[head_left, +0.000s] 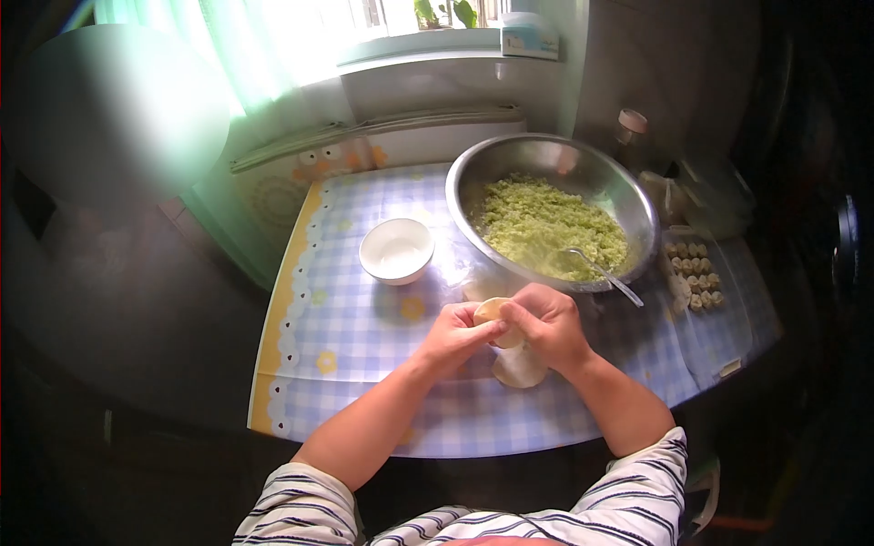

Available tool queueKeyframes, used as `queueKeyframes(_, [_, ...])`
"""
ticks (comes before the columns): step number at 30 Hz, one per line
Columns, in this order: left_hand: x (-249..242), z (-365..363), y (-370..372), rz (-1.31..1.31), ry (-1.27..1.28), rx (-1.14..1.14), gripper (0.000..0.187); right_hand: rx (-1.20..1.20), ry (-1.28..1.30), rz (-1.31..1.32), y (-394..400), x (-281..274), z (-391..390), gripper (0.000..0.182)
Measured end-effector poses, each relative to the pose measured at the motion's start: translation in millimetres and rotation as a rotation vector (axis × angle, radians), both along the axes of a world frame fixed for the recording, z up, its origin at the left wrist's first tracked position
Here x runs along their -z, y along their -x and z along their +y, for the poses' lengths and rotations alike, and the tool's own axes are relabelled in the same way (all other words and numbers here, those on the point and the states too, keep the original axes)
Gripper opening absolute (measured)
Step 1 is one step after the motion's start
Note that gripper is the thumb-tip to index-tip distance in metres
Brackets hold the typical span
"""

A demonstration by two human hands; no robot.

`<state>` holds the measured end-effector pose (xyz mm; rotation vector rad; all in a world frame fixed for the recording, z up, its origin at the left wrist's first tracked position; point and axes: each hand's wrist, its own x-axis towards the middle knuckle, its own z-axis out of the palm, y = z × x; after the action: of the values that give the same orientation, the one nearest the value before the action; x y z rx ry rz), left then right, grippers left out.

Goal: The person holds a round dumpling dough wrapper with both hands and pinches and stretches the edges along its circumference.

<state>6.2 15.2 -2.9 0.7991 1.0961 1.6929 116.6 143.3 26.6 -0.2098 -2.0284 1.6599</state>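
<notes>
My left hand [452,335] and my right hand [548,323] meet over the middle of the table, both pinching a pale dumpling [496,314] between their fingertips. Below the hands lies a stack of round dough wrappers [519,368] on the checked tablecloth [364,318]. Just beyond the hands stands a large steel bowl [637,205] of green chopped filling [546,223], with a spoon [601,270] resting in it, handle toward me.
A small white bowl [397,249] stands left of the steel bowl. Rows of finished dumplings [694,273] lie at the table's right side. A jar [630,130] and bags stand behind them. The table's front edge is near my body; a window is beyond.
</notes>
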Motion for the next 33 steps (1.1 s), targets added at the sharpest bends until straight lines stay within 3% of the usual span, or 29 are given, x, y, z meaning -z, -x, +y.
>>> queueKeyframes(6, [-4,0,-4,-0.006,-0.03,-0.026,0.025,0.042,-0.065,0.006,1,4,1,0.01])
queueKeyframes(13, [4,-1,-2,0.109,-0.031,-0.012,0.023,0.107,-0.368,0.125,-1,-7,-7,0.008])
queueKeyframes(16, [0,-1,-4,0.132,-0.041,-0.034,0.023,0.092,-0.307,0.037,-2,-4,-4,0.007])
queueKeyframes(22, [3,1,1,0.064,-0.038,-0.037,0.022,0.14,-0.419,0.118,-5,-15,-5,0.006])
queueKeyframes(27, [8,0,4,-0.004,0.001,0.045,0.021,0.132,-0.404,0.141,-5,-15,-8,0.005])
queueKeyframes(33, [8,0,4,-0.002,-0.055,-0.01,0.018,0.151,-0.373,0.13,-6,-16,-8,0.004])
